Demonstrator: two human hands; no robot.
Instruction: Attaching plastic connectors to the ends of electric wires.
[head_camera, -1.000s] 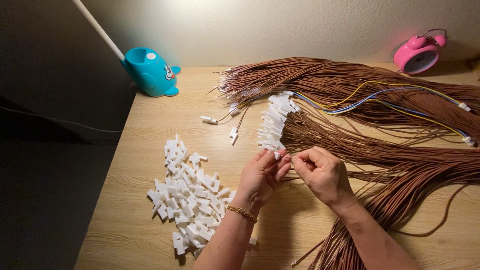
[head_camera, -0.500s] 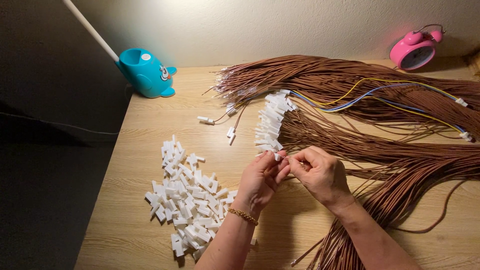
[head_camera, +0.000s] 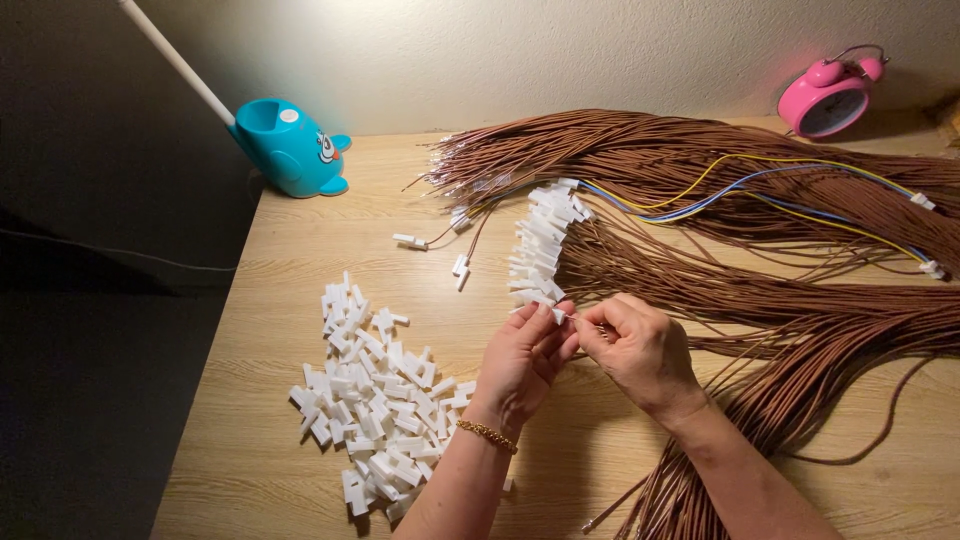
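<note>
While both hands meet low in the middle of the shot, the fingers (head_camera: 556, 338) of the left hand (head_camera: 522, 365) are pinched shut on a small white connector (head_camera: 557, 316), which peeks out just above the fingertips at 12 o'clock. Right beside it, at 3 o'clock, the right hand (head_camera: 640, 352) has its fingers closed on a thin brown wire (head_camera: 590, 327), tip pointing at the connector. Whether wire and connector are touching I cannot tell; the spot is tiny and the fingers cover most of it.

Moving outward: at 12 o'clock from the hands, a row of wired white connectors (head_camera: 540, 240) lies in a curved line. At 8 o'clock, a heap of loose white connectors (head_camera: 375, 400) is spread on the wooden tabletop (head_camera: 280, 260). From 1 to 4 o'clock sweep thick bundles of brown wires (head_camera: 760, 290), with a few yellow and blue wires (head_camera: 740, 185) threaded across them; the bundles run off the right and bottom edges. A gold bracelet (head_camera: 487, 434) circles the left wrist.

Far out at 10 o'clock stands a blue whale-shaped lamp base (head_camera: 290, 145), its white stem cut off at the top. At 2 o'clock sits a pink alarm clock (head_camera: 830, 100). Left of the tabletop, everything is dark and unreadable.
</note>
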